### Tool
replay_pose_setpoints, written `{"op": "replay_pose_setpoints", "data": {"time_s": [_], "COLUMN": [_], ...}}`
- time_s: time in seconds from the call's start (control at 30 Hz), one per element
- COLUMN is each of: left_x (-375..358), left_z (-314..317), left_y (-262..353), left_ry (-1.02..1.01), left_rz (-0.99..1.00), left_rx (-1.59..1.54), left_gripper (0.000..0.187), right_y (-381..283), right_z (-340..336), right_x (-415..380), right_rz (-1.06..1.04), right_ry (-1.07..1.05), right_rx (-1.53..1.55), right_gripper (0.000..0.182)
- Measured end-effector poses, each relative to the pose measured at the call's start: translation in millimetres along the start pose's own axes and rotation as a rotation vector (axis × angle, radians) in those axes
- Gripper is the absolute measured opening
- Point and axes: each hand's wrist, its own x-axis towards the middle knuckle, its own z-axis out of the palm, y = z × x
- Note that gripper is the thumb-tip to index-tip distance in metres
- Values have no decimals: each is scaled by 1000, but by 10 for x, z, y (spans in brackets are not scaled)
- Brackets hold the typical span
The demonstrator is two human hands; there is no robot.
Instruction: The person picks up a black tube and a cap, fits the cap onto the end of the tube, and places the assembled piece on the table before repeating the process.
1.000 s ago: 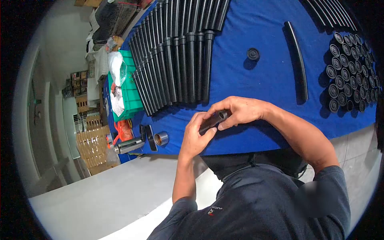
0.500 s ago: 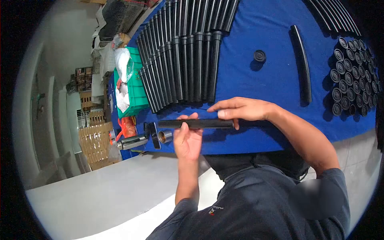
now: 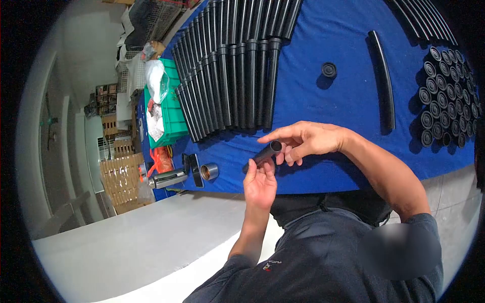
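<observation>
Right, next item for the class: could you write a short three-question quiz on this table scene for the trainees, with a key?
1. What does the left hand hold?
a) a phone
b) a black tube
c) a steel flask

2. True or false: the lone round cap lies between the rows of tubes and the lone long tube.

3. Fill in the colour: the crate beside the rows of tubes is ____.

Key: 1 b; 2 true; 3 green.
</observation>
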Motion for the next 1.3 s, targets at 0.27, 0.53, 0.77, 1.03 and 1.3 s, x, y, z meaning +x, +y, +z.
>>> {"op": "replay_pose_setpoints", "data": {"time_s": [0.27,0.53,0.77,1.03,1.3], "left_x": [-68,-166,-136,-188,-65], "left_z": [-41,49,-81,65,-122], "left_y": [-106,-186,-172,-248,-243], "left_ry": [-114,-99,-242,-210,-354], "left_rz": [-187,-170,-252,-142,-192], "left_rx": [2,-36,-76,6,-92], "left_gripper": [48,33,40,38,34], "right_y": [78,136,118,174,113], "right_z": [-31,-45,-16,-12,13], "right_x": [34,37,31,56,43], "right_rz": [4,-4,-38,-96,-33], "right_ry": [-21,-76,-43,-42,-14], "right_rx": [-145,-55,-90,-16,-60], "right_gripper": [50,49,46,47,48]}}
